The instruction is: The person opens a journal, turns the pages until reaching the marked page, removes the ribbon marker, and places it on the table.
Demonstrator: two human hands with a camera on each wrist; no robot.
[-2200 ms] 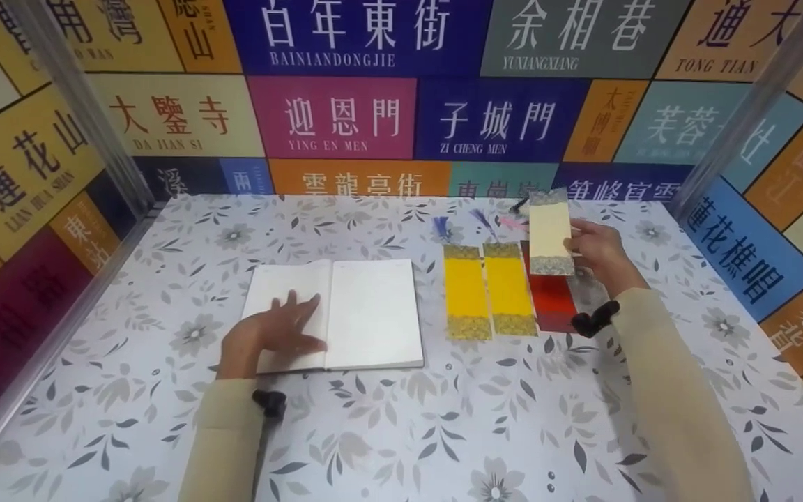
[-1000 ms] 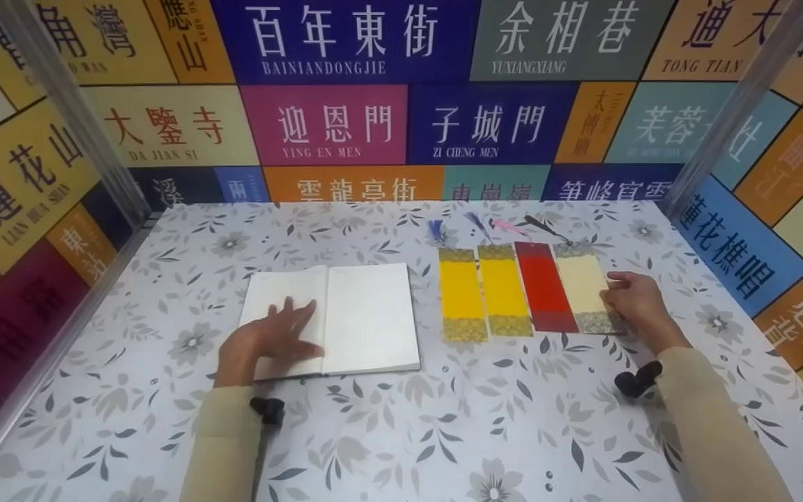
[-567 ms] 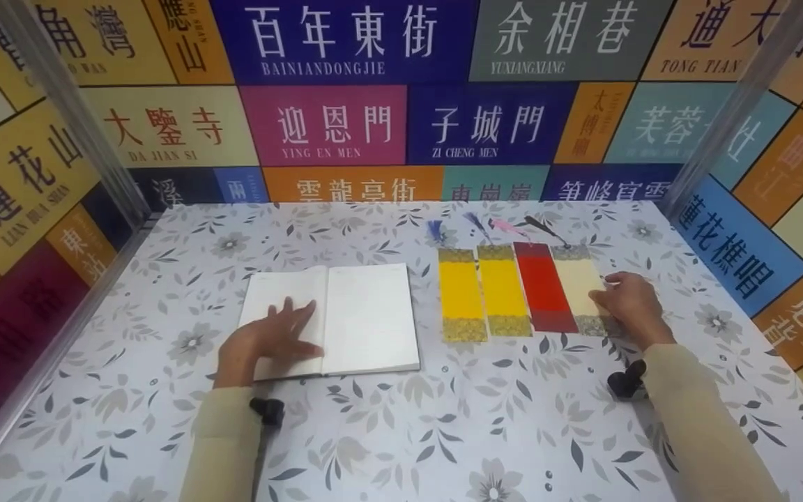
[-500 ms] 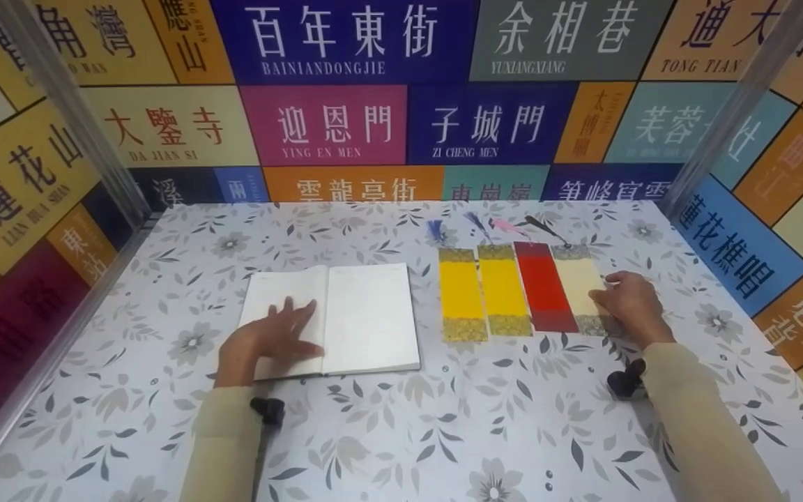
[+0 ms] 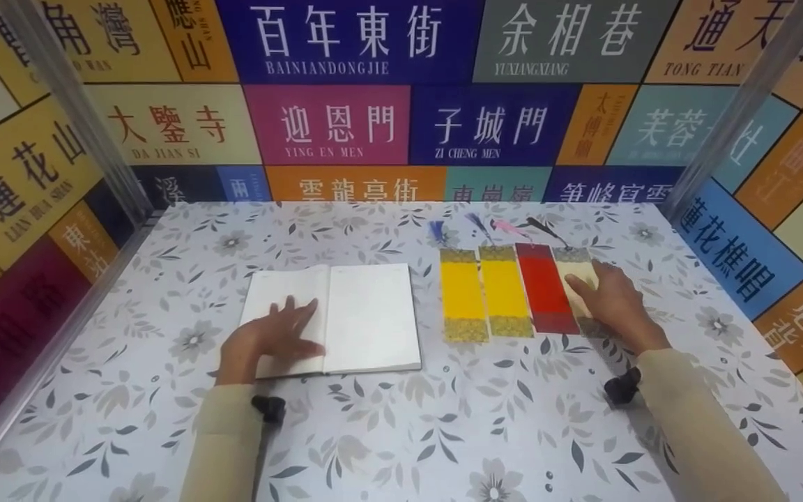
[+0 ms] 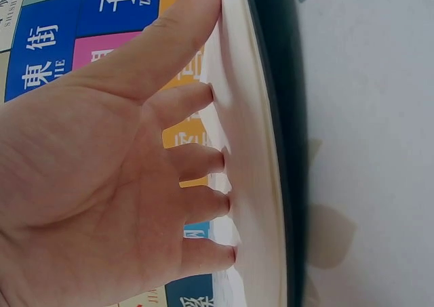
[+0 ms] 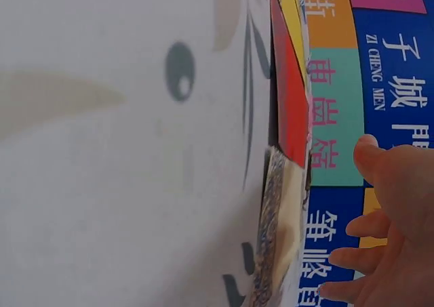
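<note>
My left hand (image 5: pixel 269 335) spreads its fingers over the left page of an open blank notebook (image 5: pixel 373 317). In the left wrist view its fingertips (image 6: pixel 215 161) press on the pages (image 6: pixel 247 158) above the dark cover. My right hand (image 5: pixel 617 303) hovers over the cream bookmark (image 5: pixel 574 256), hiding its right side. The right wrist view shows that hand (image 7: pixel 400 215) with loose fingers, apart from the cream bookmark's patterned end (image 7: pixel 268 232). Left of it lie a red bookmark (image 5: pixel 546 289) and two yellow bookmarks (image 5: pixel 463 293) with patterned ends, side by side.
Tassels fan out behind the bookmarks: blue (image 5: pixel 436 230), purplish (image 5: pixel 477 226), pink (image 5: pixel 509 229) and black (image 5: pixel 548 229). A floral cloth (image 5: pixel 387 446) covers the table. Panels with large printed characters (image 5: pixel 346 122) stand at the back and sides, with clear corner posts (image 5: pixel 743 111).
My right hand has set the cream bookmark down at the right end of the row, let go of it, and shifted slightly left over it. My left hand keeps its place.
</note>
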